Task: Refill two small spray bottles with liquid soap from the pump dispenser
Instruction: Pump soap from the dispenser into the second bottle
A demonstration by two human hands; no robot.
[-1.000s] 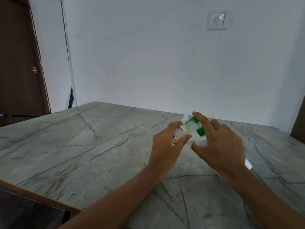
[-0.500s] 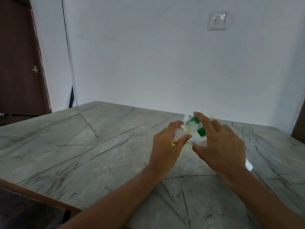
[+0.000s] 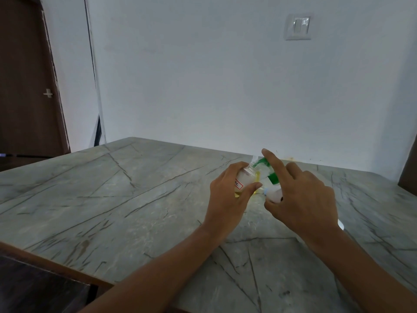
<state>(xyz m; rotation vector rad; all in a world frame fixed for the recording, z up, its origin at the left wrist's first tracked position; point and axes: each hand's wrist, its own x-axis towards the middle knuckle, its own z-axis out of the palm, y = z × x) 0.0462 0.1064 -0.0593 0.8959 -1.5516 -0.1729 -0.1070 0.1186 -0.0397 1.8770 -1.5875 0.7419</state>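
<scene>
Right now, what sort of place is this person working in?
Probably a room in a home, though that's uncertain: a grey veined stone-look table stands by a plain white wall with a white rocker light switch, and a dark brown wooden door is at the left.

Wide bare table (image 3: pixel 112 199) left of and nearer than the hands, open for passing. Mid-right blocked: left hand (image 3: pixel 228 199) round spray bottle (image 3: pixel 244 180), right hand (image 3: pixel 300 199) on pump dispenser (image 3: pixel 272 179), all touching. Wall (image 3: pixel 203 86) near behind that cluster; small white thing (image 3: pixel 341 225) just beside right wrist
</scene>
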